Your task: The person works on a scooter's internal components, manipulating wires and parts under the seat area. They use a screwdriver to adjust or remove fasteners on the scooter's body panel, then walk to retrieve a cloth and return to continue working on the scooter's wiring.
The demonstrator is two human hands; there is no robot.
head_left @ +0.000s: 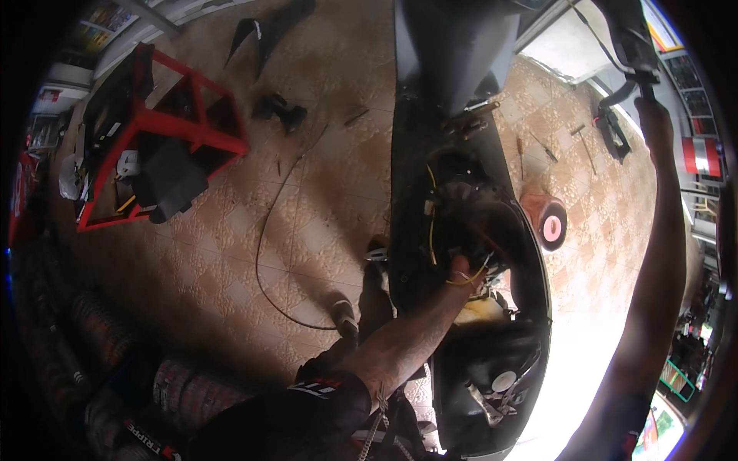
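A black scooter [409, 261] stands in front of me with its middle opened up, showing dark engine parts and thin yellow wires [431, 244]. My left hand [463, 270] reaches down into this opening, next to a loop of yellow wire at the wrist; its fingers are mostly hidden among the parts. Just nearer lies a yellowish pad [481, 311]. At the upper right, my right hand [654, 115] is closed around the end of the black handlebar [639, 54]. Metal tools [486, 405] and a pale disc [504, 382] rest in the scooter's black rear tray.
A red metal frame [196, 137] with a dark box [171, 184] stands at left. A long thin cable [259, 246] curves over the tiled floor. Right of the scooter are a round pink-centred part [553, 228] and several slim tools [543, 146]. Stacked tyres [192, 392] sit lower left.
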